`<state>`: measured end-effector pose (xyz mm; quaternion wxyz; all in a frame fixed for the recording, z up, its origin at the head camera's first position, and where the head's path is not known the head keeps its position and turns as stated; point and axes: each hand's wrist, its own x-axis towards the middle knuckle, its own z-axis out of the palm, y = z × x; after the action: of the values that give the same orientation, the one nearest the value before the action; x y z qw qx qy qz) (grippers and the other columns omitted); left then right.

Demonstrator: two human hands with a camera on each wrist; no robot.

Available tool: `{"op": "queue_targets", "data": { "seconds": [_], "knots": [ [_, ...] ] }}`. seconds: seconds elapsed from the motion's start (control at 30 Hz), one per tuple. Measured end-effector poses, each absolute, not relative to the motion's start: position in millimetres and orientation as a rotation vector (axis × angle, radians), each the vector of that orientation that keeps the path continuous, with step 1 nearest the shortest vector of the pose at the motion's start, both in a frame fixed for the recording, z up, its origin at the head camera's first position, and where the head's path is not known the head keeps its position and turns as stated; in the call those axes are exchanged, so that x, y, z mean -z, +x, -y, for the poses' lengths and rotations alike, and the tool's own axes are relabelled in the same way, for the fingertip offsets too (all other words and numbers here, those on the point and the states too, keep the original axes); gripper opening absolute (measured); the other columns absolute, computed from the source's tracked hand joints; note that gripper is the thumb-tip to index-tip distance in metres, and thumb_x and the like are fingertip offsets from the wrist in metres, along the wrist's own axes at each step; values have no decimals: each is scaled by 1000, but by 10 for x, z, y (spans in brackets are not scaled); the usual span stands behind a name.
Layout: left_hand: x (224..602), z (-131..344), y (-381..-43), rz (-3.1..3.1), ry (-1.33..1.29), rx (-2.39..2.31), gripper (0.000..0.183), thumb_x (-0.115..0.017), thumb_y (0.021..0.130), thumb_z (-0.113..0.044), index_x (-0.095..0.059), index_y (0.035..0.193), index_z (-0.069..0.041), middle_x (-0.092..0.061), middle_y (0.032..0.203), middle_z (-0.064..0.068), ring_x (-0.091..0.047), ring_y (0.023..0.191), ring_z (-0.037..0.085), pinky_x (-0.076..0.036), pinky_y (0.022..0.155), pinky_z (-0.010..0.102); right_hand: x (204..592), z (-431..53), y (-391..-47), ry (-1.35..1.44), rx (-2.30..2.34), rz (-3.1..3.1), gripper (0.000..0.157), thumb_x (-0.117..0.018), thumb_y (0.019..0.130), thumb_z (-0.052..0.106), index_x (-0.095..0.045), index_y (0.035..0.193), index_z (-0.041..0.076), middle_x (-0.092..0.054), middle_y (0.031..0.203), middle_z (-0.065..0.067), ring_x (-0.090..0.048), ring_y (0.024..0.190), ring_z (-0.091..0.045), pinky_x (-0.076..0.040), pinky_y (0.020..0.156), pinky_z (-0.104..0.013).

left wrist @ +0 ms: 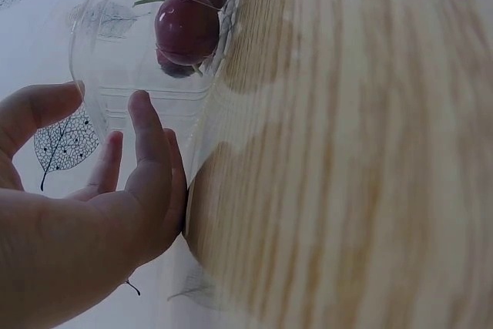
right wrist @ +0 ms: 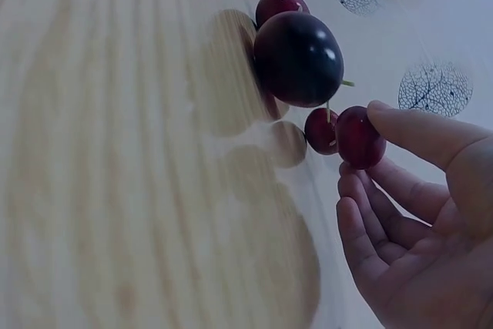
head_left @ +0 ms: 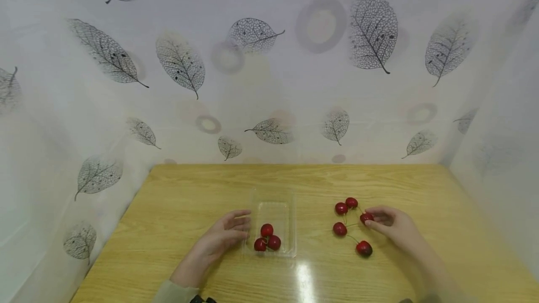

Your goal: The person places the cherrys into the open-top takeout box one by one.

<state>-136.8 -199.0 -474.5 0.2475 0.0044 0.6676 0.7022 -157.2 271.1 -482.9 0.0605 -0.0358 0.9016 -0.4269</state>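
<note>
My right hand point(head_left: 393, 226) pinches a dark red cherry point(right wrist: 361, 138) between thumb and fingertips. Several other cherries with green stems lie close by on the table, among them a darker one point(head_left: 364, 248) at the near side and another point(head_left: 339, 229) to its left. Left of them stands a clear plastic box point(head_left: 293, 242) with three cherries point(head_left: 274, 242) bunched at its near end. At the box's left wall is my left hand point(head_left: 227, 233), its fingers spread and loosely bent, fingertips right at the plastic point(left wrist: 115, 102).
The wood-grain table point(head_left: 189, 181) reaches back to a pale wall covering point(head_left: 286, 92) printed with leaves, which also closes in both sides. A bright light reflection lies on the tabletop in front of the box.
</note>
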Motion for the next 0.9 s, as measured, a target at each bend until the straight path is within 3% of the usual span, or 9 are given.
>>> {"op": "queue_targets", "data": {
  "seconds": [0.37,0.6,0.77,0.9],
  "knots": [
    [4738,2001,-1366,-1812,19,-1913,75,-66,95,1,-32,161,5,-33,164,35,-54,137,28,-55,102,25,4741,-2542,-1583,-146,1364,-2727,38,-81,94,17,-71,125,-2,-76,115,-17,-67,90,1,-57,83,-16],
    [4744,1992,-1349,-1816,19,-1912,74,-66,96,1,-32,162,5,-32,165,35,-54,137,27,-54,101,24,4700,-2450,-1602,-172,1360,-2725,39,-80,93,17,-71,127,-1,-76,118,-18,-66,93,0,-57,85,-16],
    [4759,1982,-1334,-1817,9,-1916,74,-66,96,1,-32,162,5,-33,165,35,-55,136,26,-55,101,24,4676,-2374,-1622,-175,1366,-2722,39,-81,93,17,-72,127,0,-75,121,-20,-68,97,-8,-57,85,-16],
    [4768,1972,-1321,-1820,7,-1919,74,-66,96,2,-32,161,5,-33,165,35,-55,136,26,-54,100,24,4661,-2310,-1634,-193,1397,-2715,38,-81,93,14,-72,126,-2,-75,122,-21,-68,96,-5,-57,85,-16]
  ]
}}
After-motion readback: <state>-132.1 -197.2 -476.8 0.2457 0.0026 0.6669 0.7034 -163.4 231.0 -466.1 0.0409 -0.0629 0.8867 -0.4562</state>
